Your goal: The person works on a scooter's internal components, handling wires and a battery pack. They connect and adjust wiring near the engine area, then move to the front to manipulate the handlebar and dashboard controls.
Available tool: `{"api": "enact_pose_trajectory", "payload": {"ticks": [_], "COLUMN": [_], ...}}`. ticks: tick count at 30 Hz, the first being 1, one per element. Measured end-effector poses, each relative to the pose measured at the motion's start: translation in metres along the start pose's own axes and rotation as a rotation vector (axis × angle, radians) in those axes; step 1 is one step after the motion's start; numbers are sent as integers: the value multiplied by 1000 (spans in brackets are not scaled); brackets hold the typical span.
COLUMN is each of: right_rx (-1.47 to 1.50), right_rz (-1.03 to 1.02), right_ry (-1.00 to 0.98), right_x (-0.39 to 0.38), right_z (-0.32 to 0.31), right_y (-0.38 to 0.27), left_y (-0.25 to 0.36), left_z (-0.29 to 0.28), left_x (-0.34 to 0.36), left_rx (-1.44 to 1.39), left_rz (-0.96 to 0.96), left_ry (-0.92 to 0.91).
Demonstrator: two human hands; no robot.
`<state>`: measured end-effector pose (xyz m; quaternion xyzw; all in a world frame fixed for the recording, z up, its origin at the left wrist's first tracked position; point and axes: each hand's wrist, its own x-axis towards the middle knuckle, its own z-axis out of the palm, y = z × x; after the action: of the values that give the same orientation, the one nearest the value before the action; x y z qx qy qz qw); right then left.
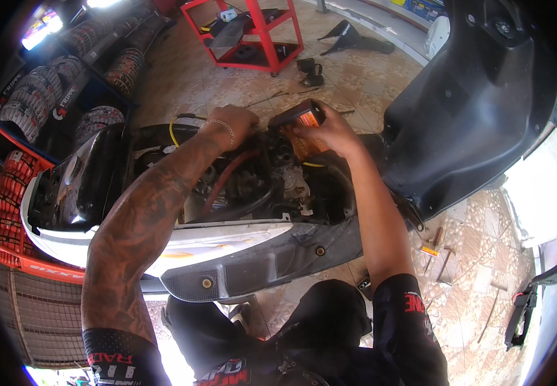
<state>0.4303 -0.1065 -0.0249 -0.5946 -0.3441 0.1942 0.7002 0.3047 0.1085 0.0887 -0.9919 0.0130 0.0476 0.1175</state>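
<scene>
At the left of my head view, the stacked tyres (11, 186) sit well away from the work, so I'd give my attention to the opened scooter, whose white side panel (182, 249) runs along the near edge. The yellow cable (174, 133) loops just beside the left forearm; I'd steer the sleeve and bracelet clear of it so nothing snags. My left hand (238, 119) is curled narrow above the far side of the frame; its fingertips are hidden, so I cannot tell whether it grips anything. Below it, the red hose (227, 180) crosses the exposed parts, and I'd avoid leaning a wrist on it. Just right of centre, the dark box with orange printing (307, 147) is over the far side of the frame, tilted, held in my right hand (336, 134) with the thumb across its printed face. I'd judge a firm, even grip matters most here, with the box level and its lower edge off the metal casting (293, 182). Farther right, the large black moulded panel (477, 122) limits elbow room, so I'd favour small wrist turns.
</scene>
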Motion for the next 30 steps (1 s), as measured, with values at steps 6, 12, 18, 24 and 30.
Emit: {"api": "enact_pose_trajectory", "payload": {"ticks": [6, 12, 18, 24, 30], "right_rx": [-30, 4, -43, -84, -85], "right_rz": [17, 20, -11, -10, 70], "right_ry": [20, 49, 96, 119, 121], "right_x": [0, 0, 6, 7, 6], "right_z": [2, 4, 3, 3, 5], "right_y": [-1, 3, 15, 16, 11], "left_y": [-3, -1, -2, -6, -7], "left_z": [2, 2, 5, 9, 11], "left_x": [2, 3, 4, 9, 11], "left_rx": [52, 129, 148, 157, 182], "left_rz": [49, 62, 69, 103, 135], "left_ry": [14, 12, 28, 55, 63]}}
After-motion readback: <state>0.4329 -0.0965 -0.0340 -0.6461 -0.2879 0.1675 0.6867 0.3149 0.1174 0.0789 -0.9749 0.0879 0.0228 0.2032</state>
